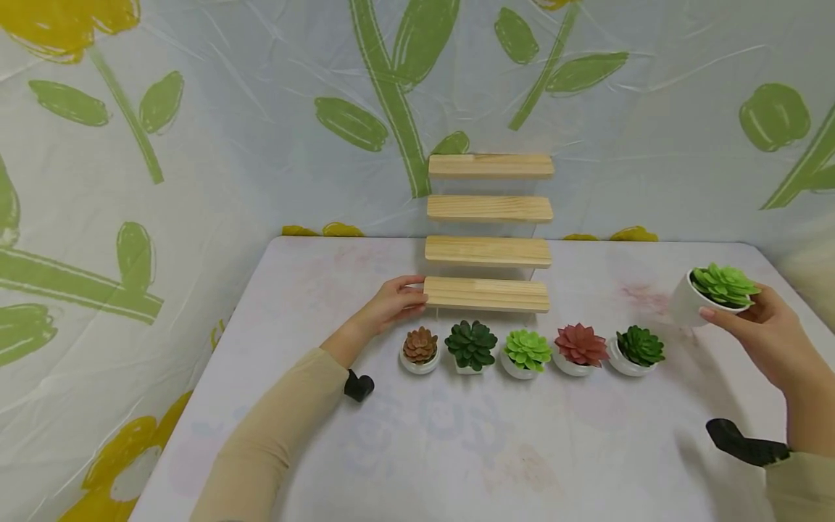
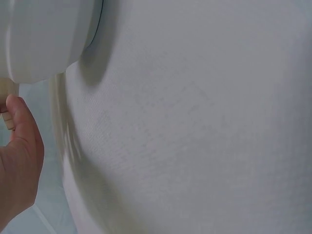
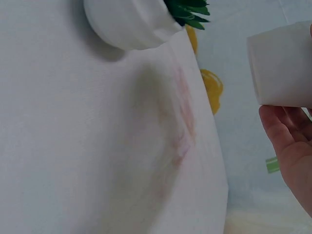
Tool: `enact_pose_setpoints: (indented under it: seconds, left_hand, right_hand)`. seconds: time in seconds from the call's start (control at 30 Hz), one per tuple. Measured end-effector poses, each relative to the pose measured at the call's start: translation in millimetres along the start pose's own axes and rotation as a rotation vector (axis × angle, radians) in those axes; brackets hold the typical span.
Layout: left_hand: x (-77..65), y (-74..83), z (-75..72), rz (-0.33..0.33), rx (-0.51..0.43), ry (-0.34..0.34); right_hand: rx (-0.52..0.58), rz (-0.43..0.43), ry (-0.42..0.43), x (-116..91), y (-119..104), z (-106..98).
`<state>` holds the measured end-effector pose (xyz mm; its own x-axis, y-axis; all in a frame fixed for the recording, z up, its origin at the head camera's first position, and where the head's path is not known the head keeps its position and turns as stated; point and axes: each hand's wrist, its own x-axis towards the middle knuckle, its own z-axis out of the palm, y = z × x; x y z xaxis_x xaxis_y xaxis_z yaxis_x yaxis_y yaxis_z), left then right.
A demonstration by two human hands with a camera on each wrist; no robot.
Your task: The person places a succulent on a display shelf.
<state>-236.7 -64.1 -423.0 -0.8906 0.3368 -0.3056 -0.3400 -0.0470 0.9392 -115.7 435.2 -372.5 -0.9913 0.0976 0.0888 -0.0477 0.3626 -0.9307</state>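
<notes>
My right hand (image 1: 770,333) holds a light green potted succulent (image 1: 724,285) up over the right side of the table, the thumb along its white pot (image 3: 280,68). The pot tilts a little. At the left end of the lowest wooden shelf board (image 1: 485,294), my left hand (image 1: 391,304) grips the wood between thumb and fingers. In the left wrist view that hand (image 2: 22,156) shows at the left edge, its fingertips at the wood. The stepped rack's other boards (image 1: 488,251) rise behind, bare.
In front of the rack stands a row of potted succulents: brown (image 1: 420,346), dark green (image 1: 471,344), light green (image 1: 527,349), red (image 1: 580,344) and another green one (image 1: 641,346). They sit on a white-covered table (image 1: 457,449). A flower-patterned sheet (image 1: 261,145) hangs behind.
</notes>
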Motion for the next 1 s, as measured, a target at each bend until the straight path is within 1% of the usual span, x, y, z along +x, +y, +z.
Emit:
enact_pose_setpoints:
  seconds: [0.07, 0.1, 0.23, 0.3, 0.37, 0.43, 0.47, 0.53, 0.6, 0.63, 0.67, 0.7, 0.77, 0.93, 1.0]
  left_hand:
    - [-0.1, 0.5, 0.3, -0.004, 0.004, 0.002]
    - [-0.2, 0.8, 0.5, -0.006, 0.003, 0.002]
    - [-1.3, 2.4, 1.9, -0.009, 0.005, 0.005]
    - [-1.8, 3.2, 2.4, -0.007, 0.011, 0.004]
    - [-2.2, 4.0, 2.6, -0.009, 0.015, 0.007]
    - [-2.5, 5.0, 2.8, -0.013, 0.017, 0.008]
    - [-2.5, 5.4, 2.7, -0.015, 0.014, 0.01]
    - [-2.7, 6.4, 2.8, -0.019, 0.012, 0.016]
    - [-2.7, 7.0, 3.2, -0.023, 0.012, 0.021]
    - [-2.5, 6.9, 3.3, -0.025, 0.011, 0.022]
    - [-2.4, 6.8, 3.5, -0.029, 0.012, 0.024]
    - [-2.2, 6.6, 3.9, -0.033, 0.013, 0.026]
    - [-1.7, 6.0, 4.3, -0.043, 0.011, 0.032]
    - [-1.6, 6.1, 4.7, -0.061, 0.002, 0.046]
    - [-1.8, 6.8, 4.9, -0.064, -0.003, 0.046]
  right_hand:
    - [0.068, -0.025, -0.009, 4.8, -6.6, 0.7]
    - [0.129, -0.041, -0.021, 7.4, -9.8, 1.2]
    - [0.178, -0.093, -0.032, 17.3, -23.3, 1.9]
    - [0.108, -0.086, -0.022, 21.4, -30.3, 2.0]
    - [-0.029, -0.071, 0.0, 25.4, -37.4, 3.1]
    - [-0.058, -0.066, 0.003, 30.2, -44.5, 6.3]
    - [-0.055, -0.065, 0.0, 32.7, -48.3, 8.4]
    - [-0.025, -0.069, -0.011, 37.8, -56.2, 12.5]
    - [0.053, -0.082, -0.025, 43.5, -63.6, 17.2]
    - [0.05, -0.087, -0.027, 46.0, -67.1, 19.0]
    - [0.07, -0.095, -0.032, 48.8, -70.3, 21.0]
    - [0.062, -0.099, -0.03, 51.2, -73.3, 22.8]
    - [0.134, -0.105, -0.048, 56.3, -78.1, 26.4]
    - [0.203, -0.085, -0.084, 65.5, -89.9, 33.0]
    - [0.194, -0.076, -0.087, 68.2, -94.4, 35.5]
